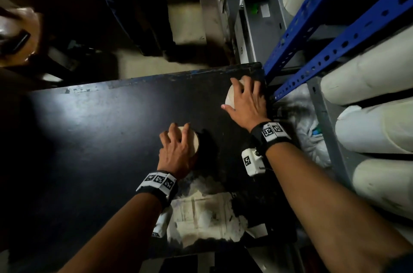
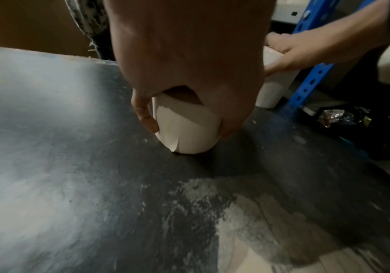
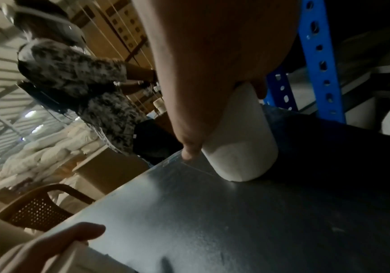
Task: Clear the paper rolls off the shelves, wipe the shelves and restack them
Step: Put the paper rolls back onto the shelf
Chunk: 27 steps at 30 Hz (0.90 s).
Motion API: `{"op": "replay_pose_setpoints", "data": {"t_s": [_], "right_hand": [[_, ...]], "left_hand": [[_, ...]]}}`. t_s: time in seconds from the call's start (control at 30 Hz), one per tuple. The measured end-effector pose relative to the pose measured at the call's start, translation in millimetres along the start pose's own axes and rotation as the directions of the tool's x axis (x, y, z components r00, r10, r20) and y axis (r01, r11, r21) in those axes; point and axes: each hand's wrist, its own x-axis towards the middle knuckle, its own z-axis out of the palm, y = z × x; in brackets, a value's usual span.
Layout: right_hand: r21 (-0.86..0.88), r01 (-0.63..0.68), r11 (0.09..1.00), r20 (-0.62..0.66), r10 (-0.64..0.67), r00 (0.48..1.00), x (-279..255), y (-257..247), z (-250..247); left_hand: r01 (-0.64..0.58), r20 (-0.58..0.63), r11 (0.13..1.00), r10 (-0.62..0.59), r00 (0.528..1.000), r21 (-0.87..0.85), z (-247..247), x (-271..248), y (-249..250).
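Note:
Two white paper rolls stand upright on a dark dusty table [image 1: 107,129]. My left hand [image 1: 177,149] grips the top of the near roll [image 1: 195,143], fingers curled down its sides; in the left wrist view this roll [image 2: 187,127] touches the table. My right hand [image 1: 247,100] grips the far roll [image 1: 230,97] from above, close to the blue shelf post [image 1: 330,49]. The right wrist view shows that roll [image 3: 240,146] standing on the table's far edge. More long white rolls [image 1: 375,125] lie stacked on the shelves at right.
A white paint or dust patch [image 1: 205,212] marks the table's near end. A crumpled white bag [image 1: 299,116] lies under the shelf frame. Grey boxes [image 1: 254,26] stand behind the table. Another person [image 3: 79,83] and a brown chair [image 3: 37,208] are beyond the table.

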Motion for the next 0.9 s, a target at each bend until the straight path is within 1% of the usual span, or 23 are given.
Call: {"op": "replay_pose_setpoints", "data": {"t_s": [0.07, 0.13, 0.23, 0.3, 0.33, 0.47, 0.6, 0.67, 0.73, 0.8, 0.83, 0.9], "right_hand": [[-0.033, -0.008, 0.999, -0.006, 0.008, 1.0, -2, -1, -1], [-0.04, -0.005, 0.999, 0.03, 0.006, 1.0, -15, -2, -2], [-0.002, 0.003, 1.0, 0.124, -0.003, 0.992, -62, -5, 8], [0.013, 0.028, 1.0, 0.207, -0.03, 0.978, -96, -8, 17], [0.01, 0.028, 1.0, 0.228, -0.03, 0.973, -107, -9, 21], [0.014, -0.013, 1.0, 0.238, 0.01, 0.971, -114, -12, 29], [0.055, -0.033, 0.998, 0.211, 0.02, 0.977, -117, -16, 27], [0.078, -0.101, 0.992, 0.183, 0.085, 0.979, -128, -21, 21], [0.114, -0.199, 0.973, 0.133, 0.184, 0.974, -156, -29, 20], [0.163, -0.263, 0.951, 0.093, 0.25, 0.964, -204, -42, 28], [0.19, -0.289, 0.938, 0.084, 0.278, 0.957, -235, -49, 34], [0.235, -0.347, 0.908, 0.095, 0.334, 0.938, -301, -66, 48]], "left_hand": [[-0.001, 0.002, 1.0, 0.001, 1.0, 0.014, 1, 1, -1], [-0.001, 0.005, 1.0, 0.001, 1.0, 0.008, 1, 0, -1], [-0.014, 0.005, 1.0, 0.014, 1.0, -0.001, 0, 0, -1], [-0.018, 0.003, 1.0, 0.018, 1.0, -0.003, 0, 0, -2], [-0.024, -0.003, 1.0, 0.024, 1.0, -0.002, 1, -1, -2], [-0.044, -0.028, 0.999, 0.043, 0.999, -0.01, 4, 1, -4], [-0.065, -0.055, 0.998, 0.064, 0.996, -0.013, 5, -1, -6], [-0.073, -0.045, 0.997, 0.072, 0.996, -0.015, 4, 1, -6], [-0.094, -0.008, 0.996, 0.094, 0.996, 0.007, 1, -1, -9], [-0.138, 0.026, 0.989, 0.137, 0.99, 0.049, 3, -14, -15], [-0.179, 0.043, 0.981, 0.176, 0.984, 0.079, 5, -30, -19], [-0.25, 0.089, 0.96, 0.24, 0.967, 0.13, 13, -78, -29]]}}
